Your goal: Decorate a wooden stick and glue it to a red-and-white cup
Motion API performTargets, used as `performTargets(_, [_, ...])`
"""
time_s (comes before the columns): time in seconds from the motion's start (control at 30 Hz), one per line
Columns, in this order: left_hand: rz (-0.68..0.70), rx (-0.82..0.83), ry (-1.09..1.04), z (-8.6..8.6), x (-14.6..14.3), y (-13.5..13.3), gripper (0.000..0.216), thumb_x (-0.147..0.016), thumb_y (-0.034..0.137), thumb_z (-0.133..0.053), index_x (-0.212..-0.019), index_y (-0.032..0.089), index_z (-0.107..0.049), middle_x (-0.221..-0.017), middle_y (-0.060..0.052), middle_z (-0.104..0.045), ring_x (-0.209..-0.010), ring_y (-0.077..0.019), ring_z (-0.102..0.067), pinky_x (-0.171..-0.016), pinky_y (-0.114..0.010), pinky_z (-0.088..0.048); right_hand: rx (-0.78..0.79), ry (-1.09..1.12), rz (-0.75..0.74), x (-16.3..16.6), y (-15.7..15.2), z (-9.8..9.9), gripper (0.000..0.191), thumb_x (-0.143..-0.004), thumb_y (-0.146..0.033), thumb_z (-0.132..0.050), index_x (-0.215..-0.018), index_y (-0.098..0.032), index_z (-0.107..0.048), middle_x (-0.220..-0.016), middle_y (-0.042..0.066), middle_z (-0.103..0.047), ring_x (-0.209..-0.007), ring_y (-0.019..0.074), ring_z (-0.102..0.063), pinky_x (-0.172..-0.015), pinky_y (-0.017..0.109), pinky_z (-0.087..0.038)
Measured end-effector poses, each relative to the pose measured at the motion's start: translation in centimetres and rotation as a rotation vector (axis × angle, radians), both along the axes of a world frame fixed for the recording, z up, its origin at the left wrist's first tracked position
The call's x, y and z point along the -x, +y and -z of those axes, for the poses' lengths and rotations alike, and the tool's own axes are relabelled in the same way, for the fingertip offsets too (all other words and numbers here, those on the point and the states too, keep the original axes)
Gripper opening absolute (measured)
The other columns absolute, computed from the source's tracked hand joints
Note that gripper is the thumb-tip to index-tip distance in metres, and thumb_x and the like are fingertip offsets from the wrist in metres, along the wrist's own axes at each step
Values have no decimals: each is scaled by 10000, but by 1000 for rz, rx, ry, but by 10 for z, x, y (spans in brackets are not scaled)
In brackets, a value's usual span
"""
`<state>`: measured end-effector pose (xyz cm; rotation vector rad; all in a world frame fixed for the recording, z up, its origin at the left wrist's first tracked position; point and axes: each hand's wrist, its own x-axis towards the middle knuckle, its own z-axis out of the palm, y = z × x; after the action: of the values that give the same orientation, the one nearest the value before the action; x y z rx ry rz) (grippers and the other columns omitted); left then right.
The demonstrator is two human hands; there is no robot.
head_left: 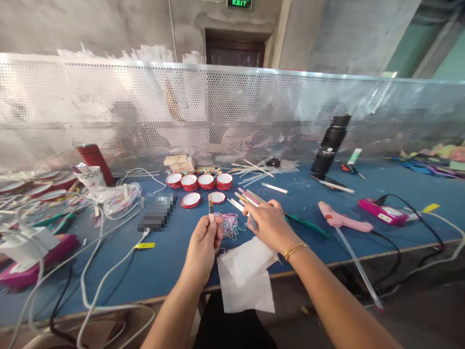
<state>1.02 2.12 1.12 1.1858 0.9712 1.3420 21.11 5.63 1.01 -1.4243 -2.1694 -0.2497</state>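
My left hand (206, 242) pinches a small flat stick (211, 207) upright, pale below and brown towards its top. My right hand (268, 222) is curled over several slim pens (242, 196) that fan out on the table beyond its fingers. A grey, pen-like stick (253, 223) shows under the right palm, gripped by the fingers. Between the hands lies a heap of thin pastel loops (230, 226). White tissue (247, 278) hangs over the table's front edge below the hands. Small red-rimmed white discs (190, 199) lie beyond the left hand, some stacked.
On the right are a pink glue gun (341, 218) with a glue stick, green-handled pliers (307, 225), a magenta power strip (381, 212) and a black bottle (330, 145). A phone (156, 212) and white cables (100, 252) lie left. A perforated metal screen (232, 111) stands behind.
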Motion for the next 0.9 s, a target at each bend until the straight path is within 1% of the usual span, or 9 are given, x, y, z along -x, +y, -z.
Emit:
performTargets(0.1, [-17, 74, -119, -6, -4, -4, 401, -782, 538, -711, -837, 182, -537, -594, 88, -359, -482, -39, -276, -450, -173, -185, -3, 151, -32, 3, -9, -11, 276, -797, -66, -622, -1005, -236, -562, -808, -14, -721, -780, 188, -656, -902, 375, -309])
performTargets(0.17, [-31, 101, -138, -7, -8, -5, 429, -708, 502, -803, -826, 176, -550, -588, 94, -360, -485, -32, -270, -461, -176, -192, -14, 286, -98, 9, -20, -16, 251, -833, -100, -618, -1024, -238, -530, -830, -22, -729, -771, 177, -664, -927, 375, -346])
performTargets(0.3, [7, 106, -135, -4, -16, -5, 487, -621, 446, -886, -935, 160, -649, -596, 75, -488, -511, -46, -375, -506, -183, -270, -120, 388, -210, 28, -41, -18, 246, -854, -127, -634, -1034, -242, -512, -910, -1, -733, -874, 196, -677, -969, 391, -388])
performTargets(0.43, [51, 90, -146, -2, -19, -6, 439, -629, 439, -885, -882, 126, -711, -688, -9, -642, -590, -91, -511, -537, -201, -337, -205, 395, -213, 41, -52, -16, 195, -889, -136, -612, -1037, -233, -530, -936, 19, -722, -892, 205, -679, -1041, 455, -369])
performTargets(0.5, [7, 82, -174, -3, -17, -7, 419, -635, 434, -885, -857, 126, -708, -635, 13, -597, -535, -66, -456, -484, -190, -284, -240, 428, -233, 41, -55, -16, 193, -896, -175, -633, -1058, -235, -547, -951, 21, -721, -914, 214, -679, -1086, 493, -337])
performTargets(0.57, [-32, 108, -246, -6, -14, -7, 415, -652, 442, -876, -847, 141, -666, -541, 76, -444, -458, -33, -315, -430, -182, -191, -242, 532, -263, 38, -59, -15, 182, -928, -233, -615, -1106, -243, -577, -993, 29, -725, -964, 226, -671, -1096, 507, -334])
performTargets(0.7, [44, 214, -438, -13, -8, -9, 468, -650, 422, -886, -824, 183, -523, -544, 132, -222, -440, -27, -157, -401, -180, -107, -101, 877, -384, 33, -71, -9, 304, -1036, -316, -406, -1190, -269, -664, -891, 24, -694, -842, 196, -648, -874, 407, -487])
performTargets(0.8, [102, 266, -496, -16, -6, -11, 510, -641, 396, -896, -804, 198, -455, -562, 136, -184, -444, -26, -129, -396, -174, -94, 14, 1082, -408, 37, -76, 1, 248, -1029, -343, -457, -1114, -261, -676, -793, -3, -661, -715, 153, -618, -694, 314, -504])
performTargets(0.9, [114, 282, -493, -16, -7, -14, 509, -654, 385, -892, -810, 199, -444, -568, 134, -178, -450, -25, -120, -397, -172, -76, 58, 1203, -384, 43, -76, 8, 136, -1000, -354, -536, -997, -243, -614, -775, -20, -661, -691, 135, -624, -661, 280, -510])
